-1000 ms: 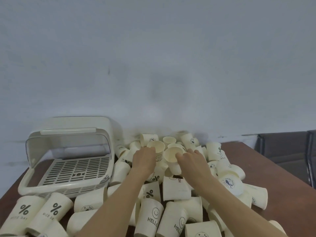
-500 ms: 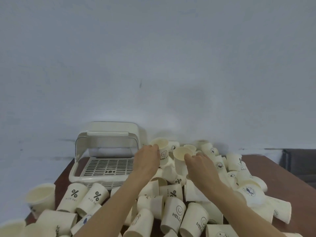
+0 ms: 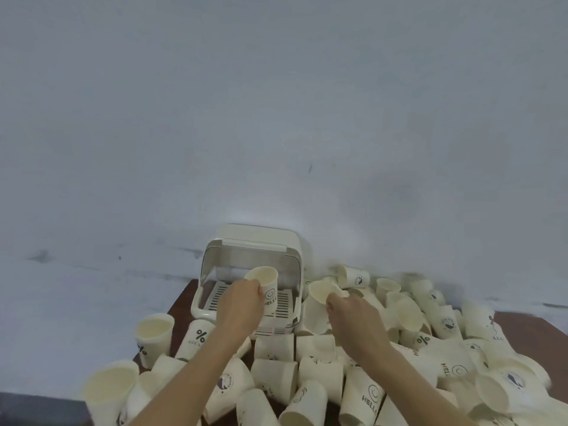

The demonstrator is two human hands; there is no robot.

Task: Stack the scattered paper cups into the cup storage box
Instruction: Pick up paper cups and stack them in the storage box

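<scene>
Head view: left hand (image 3: 238, 305) grips an upright smiley "HELLO" cup (image 3: 266, 289), open end up, held over the grid floor of the cup storage box (image 3: 215, 310), whose lid is flipped up at the back. Right hand (image 3: 353, 321) has fingers curled on the rim of a second cup (image 3: 318, 302), just right of the box. Scattered paper cups (image 3: 307, 373) piled across the brown table (image 3: 528, 325), mostly on their sides; a "%" cup (image 3: 196, 339) sits just beside the box's front left corner.

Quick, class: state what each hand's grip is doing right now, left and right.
Left hand: grips an upright HELLO cup in front of the storage box.
Right hand: grips a plain cup.
</scene>
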